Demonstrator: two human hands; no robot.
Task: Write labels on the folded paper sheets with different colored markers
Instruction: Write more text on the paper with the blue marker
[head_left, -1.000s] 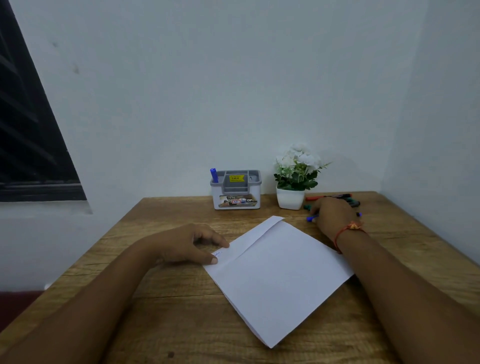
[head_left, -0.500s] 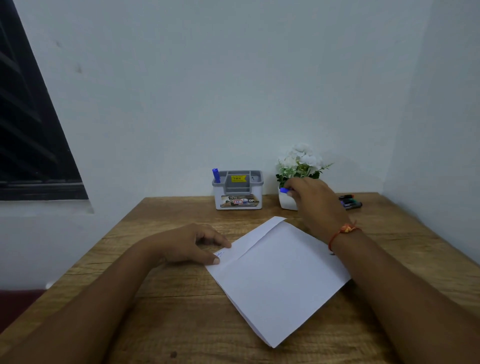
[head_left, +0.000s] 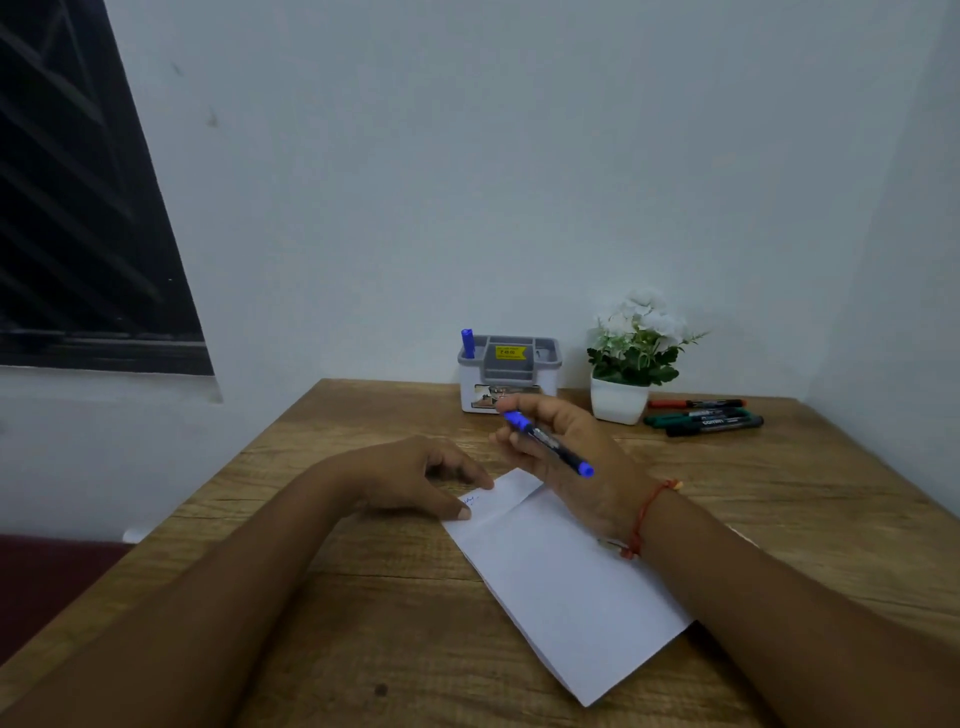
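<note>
Left hand (head_left: 415, 480): palm down, forearm extended forward, fingers (head_left: 480, 480) curled with tips pressed down. Right hand (head_left: 571, 462): raised, wrist bent inward, fingers closed around a pen-shaped object; red thread band on wrist

Small blue marks on the folded paper sheet (head_left: 566, 582), centre frame, are too tiny to read; its right edge hides under the right hand (head_left: 571, 467), perhaps.

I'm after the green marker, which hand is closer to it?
Right. The right hand hovers above the paper, left of the green marker; the left hand is farther left.
</note>
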